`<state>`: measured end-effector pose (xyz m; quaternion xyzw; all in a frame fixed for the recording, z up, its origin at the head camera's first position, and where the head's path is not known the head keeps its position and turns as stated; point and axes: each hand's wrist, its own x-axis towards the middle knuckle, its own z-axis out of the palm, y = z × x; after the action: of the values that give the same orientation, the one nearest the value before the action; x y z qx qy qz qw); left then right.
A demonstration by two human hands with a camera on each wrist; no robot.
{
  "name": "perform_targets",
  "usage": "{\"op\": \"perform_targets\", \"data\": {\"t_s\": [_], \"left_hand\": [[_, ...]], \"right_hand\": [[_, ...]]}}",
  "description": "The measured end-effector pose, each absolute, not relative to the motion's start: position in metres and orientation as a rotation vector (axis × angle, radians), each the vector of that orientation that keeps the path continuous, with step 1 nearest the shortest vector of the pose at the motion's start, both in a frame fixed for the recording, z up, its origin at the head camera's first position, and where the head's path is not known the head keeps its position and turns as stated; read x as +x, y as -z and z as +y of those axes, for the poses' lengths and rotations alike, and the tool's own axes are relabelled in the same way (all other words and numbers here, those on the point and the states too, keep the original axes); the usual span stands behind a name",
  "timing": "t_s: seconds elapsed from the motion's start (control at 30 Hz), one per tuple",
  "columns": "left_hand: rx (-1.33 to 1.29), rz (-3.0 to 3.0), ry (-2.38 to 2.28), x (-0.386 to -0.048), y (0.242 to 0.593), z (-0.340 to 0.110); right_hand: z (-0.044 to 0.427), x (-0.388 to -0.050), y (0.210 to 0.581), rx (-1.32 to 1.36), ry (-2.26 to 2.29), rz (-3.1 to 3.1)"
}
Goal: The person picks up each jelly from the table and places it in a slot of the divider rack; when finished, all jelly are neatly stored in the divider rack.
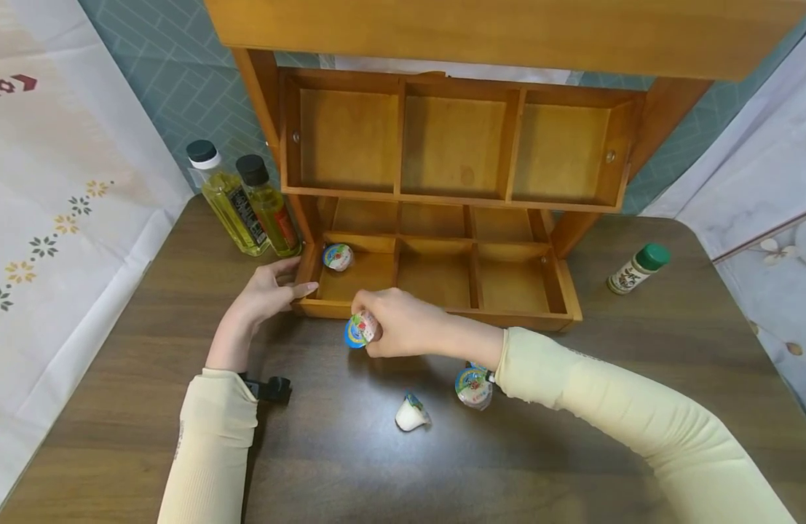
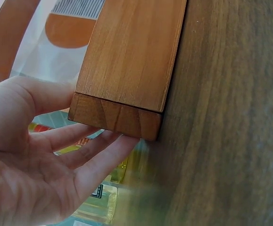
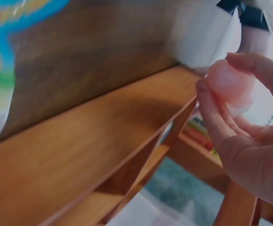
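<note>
My right hand (image 1: 409, 324) pinches a small pink jelly cup (image 1: 370, 327) with a blue-edged lid, just in front of the rack's lower tray. In the right wrist view the fingers and thumb of that hand (image 3: 254, 136) are round the pink cup (image 3: 230, 84). The left hand (image 1: 261, 295) holds the front left corner of the wooden rack (image 1: 432, 316), thumb over the side wall; in the left wrist view this hand (image 2: 42, 146) touches the wooden end (image 2: 117, 117). Another jelly cup (image 1: 338, 257) lies in the lower left compartment.
A white cup (image 1: 412, 413) lies on the table (image 1: 350, 466), and a cup with a printed lid (image 1: 473, 386) sits near the right sleeve. Two oil bottles (image 1: 228, 200) (image 1: 271, 211) stand left of the rack. Right of it is a green-capped jar (image 1: 638, 268).
</note>
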<state>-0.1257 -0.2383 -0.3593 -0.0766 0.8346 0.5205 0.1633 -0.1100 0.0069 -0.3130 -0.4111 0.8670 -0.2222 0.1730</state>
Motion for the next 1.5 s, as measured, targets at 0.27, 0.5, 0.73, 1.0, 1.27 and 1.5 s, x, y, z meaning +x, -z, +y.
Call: {"op": "perform_targets", "data": {"t_s": [0.27, 0.5, 0.73, 1.0, 1.27, 1.5], "left_hand": [[-0.224, 2.377, -1.477, -0.126, 0.358, -0.238], [-0.228, 2.369, -1.476, -0.126, 0.357, -0.238], [-0.217, 2.371, -1.477, -0.127, 0.358, -0.239], [-0.219, 2.351, -1.489, -0.128, 0.359, -0.239], [-0.219, 2.346, -1.484, -0.129, 0.358, -0.239], [-0.220, 2.342, -1.478, -0.128, 0.359, -0.241]], "right_hand": [[0.010, -0.140, 0.309, -1.106, 0.749, 2.567], [0.006, -0.167, 0.313, -1.030, 0.637, 2.704], [-0.005, -0.185, 0.322, -0.997, 0.514, 2.730], [-0.016, -0.195, 0.334, -1.023, 0.268, 2.728], [-0.021, -0.198, 0.342, -1.097, 0.059, 2.748], [-0.024, -0.195, 0.350, -1.102, 0.016, 2.772]]}}
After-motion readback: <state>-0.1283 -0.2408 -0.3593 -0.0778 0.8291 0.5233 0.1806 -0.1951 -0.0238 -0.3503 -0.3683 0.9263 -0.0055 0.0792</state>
